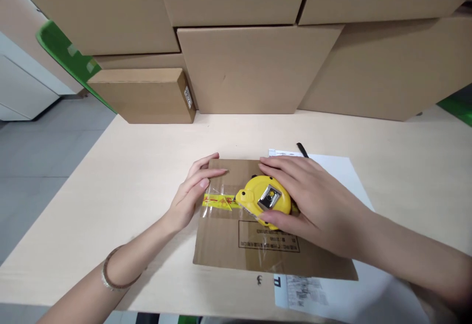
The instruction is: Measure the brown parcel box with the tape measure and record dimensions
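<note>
A brown piece of cardboard (224,245), with clear tape, yellow printed tape and a dark printed box on it, lies before me; I cannot tell how thick it is. My left hand (191,191) holds its left edge, the index finger stretched over the top and the thumb at the edge. On the cardboard rests a yellow tape measure (252,191) with a metal clip, its nose pointing left. My right hand (313,201) is wrapped round its right side, fingers along the far side and thumb on the near side. No blade is clearly visible.
White paper (339,171) with print lies partly under the cardboard, and a black pen-like object (302,150) lies at its far edge. Large cardboard boxes (254,73) are stacked along the back of the table (110,206). A smaller closed carton (147,100) stands at back left.
</note>
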Motion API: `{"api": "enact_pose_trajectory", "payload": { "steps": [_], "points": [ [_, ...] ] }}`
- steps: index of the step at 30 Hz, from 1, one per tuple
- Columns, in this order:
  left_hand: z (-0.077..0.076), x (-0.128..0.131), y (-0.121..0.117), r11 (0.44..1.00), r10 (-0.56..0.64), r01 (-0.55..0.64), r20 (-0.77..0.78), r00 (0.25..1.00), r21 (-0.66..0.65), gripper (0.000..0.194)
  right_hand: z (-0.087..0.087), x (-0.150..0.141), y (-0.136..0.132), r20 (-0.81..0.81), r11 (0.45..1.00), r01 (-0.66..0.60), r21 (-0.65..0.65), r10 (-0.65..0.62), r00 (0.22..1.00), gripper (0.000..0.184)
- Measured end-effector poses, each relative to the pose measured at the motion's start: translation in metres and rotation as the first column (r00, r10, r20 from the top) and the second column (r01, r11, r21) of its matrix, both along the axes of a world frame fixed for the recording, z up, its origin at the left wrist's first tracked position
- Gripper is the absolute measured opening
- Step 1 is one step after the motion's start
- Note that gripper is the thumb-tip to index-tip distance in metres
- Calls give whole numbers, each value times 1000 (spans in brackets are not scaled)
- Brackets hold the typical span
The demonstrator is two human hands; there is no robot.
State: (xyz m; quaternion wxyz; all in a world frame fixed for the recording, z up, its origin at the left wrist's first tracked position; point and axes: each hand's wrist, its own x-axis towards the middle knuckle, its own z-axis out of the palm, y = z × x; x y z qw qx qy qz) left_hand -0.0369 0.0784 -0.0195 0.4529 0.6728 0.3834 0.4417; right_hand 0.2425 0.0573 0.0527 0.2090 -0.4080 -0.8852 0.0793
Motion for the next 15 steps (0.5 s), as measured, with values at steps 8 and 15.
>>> {"api": "enact_pose_trajectory", "payload": {
  "steps": [8, 15],
  "points": [
    [-5, 1, -1, 991, -63, 82, 179, 982, -101, 68, 14, -15, -20, -233, 964, -24, -265, -40, 972, 47],
    [-8, 3, -2, 976, -22, 83, 286, 958, -203, 73, 34, -58, 10, -129, 940, -187, -287, 155, 979, 42]
  ]
}}
